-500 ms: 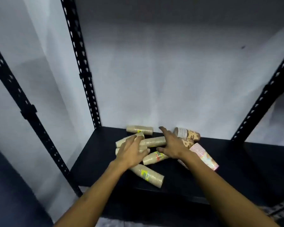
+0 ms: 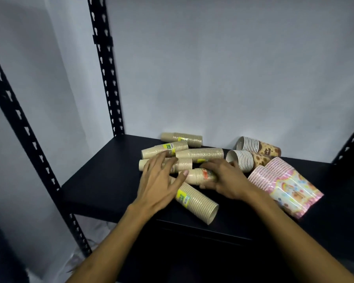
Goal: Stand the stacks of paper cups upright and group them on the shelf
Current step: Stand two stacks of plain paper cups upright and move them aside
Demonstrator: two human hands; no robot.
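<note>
Meanwhile right hand (image 2: 226,181) grips a ribbed kraft cup stack (image 2: 200,176); left hand (image 2: 157,182) spread flat.

From my feed I see a matte black shelf (image 2: 102,180) running across the lower half of the view. Behind it stands a plain pale grey wall (image 2: 223,74), evenly and rather dimly lit. At the shelf's back left corner a black slotted upright (image 2: 105,64) rises out of view. A second slotted upright (image 2: 20,123) slants past the shelf's front left corner. To the shelf's right, part of another black post (image 2: 350,144) shows. Below the shelf's left end lies pale floor (image 2: 90,242).
</note>
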